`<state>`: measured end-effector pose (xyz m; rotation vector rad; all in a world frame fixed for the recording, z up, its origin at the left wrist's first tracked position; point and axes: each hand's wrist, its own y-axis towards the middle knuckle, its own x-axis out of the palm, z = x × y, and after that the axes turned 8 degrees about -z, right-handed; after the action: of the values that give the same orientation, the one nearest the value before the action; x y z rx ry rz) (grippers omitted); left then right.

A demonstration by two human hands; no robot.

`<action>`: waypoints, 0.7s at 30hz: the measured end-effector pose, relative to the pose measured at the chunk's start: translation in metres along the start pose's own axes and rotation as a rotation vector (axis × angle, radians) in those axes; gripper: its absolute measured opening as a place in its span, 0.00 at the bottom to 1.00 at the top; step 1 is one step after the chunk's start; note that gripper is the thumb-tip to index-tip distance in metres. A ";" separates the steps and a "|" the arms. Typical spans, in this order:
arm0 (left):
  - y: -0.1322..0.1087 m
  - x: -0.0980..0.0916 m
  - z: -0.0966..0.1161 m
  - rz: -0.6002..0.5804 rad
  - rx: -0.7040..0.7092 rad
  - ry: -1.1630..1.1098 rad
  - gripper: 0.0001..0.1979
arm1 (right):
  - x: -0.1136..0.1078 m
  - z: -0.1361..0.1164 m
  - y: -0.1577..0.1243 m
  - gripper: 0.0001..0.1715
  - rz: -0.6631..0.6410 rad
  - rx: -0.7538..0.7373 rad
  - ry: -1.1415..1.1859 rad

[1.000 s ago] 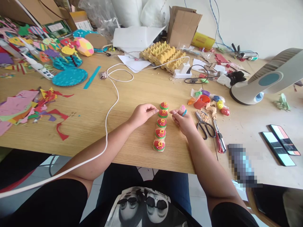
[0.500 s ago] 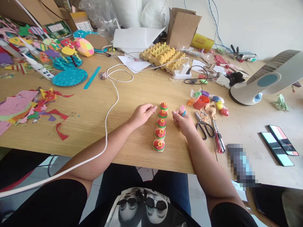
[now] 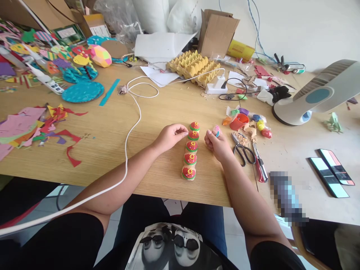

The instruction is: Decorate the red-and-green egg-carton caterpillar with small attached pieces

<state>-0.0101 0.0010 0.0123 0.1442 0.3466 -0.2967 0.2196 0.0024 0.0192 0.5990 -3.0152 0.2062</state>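
Note:
A row of several small clay pieces [image 3: 191, 150], red tops with green rims and yellow marks, runs along the wooden table [image 3: 157, 112] in front of me. My left hand [image 3: 170, 135] rests just left of the row, fingers curled in a pinch near the far pieces, what it holds too small to name. To the right of the row, my right hand [image 3: 217, 143] is closed round a small pink and blue clay piece [image 3: 216, 130].
Scissors [image 3: 243, 148] and a red craft knife [image 3: 261, 165] lie right of my hand. Beyond them sit a red cup [image 3: 239, 121], coloured clay lumps [image 3: 261, 125] and a white fan [image 3: 315, 97]. A white cable [image 3: 132, 123], egg cartons [image 3: 194, 66] and paper scraps [image 3: 33, 127] fill the left and back.
My right hand has curled tighter round the pink and blue piece. My left hand's fingers shifted slightly beside the row.

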 end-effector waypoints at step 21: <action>0.002 -0.001 -0.004 -0.006 -0.016 0.043 0.16 | 0.001 -0.002 -0.002 0.27 -0.012 0.030 -0.035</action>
<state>-0.0116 0.0039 0.0091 0.1338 0.3916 -0.2973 0.2192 0.0002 0.0212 0.6295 -3.0463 0.2433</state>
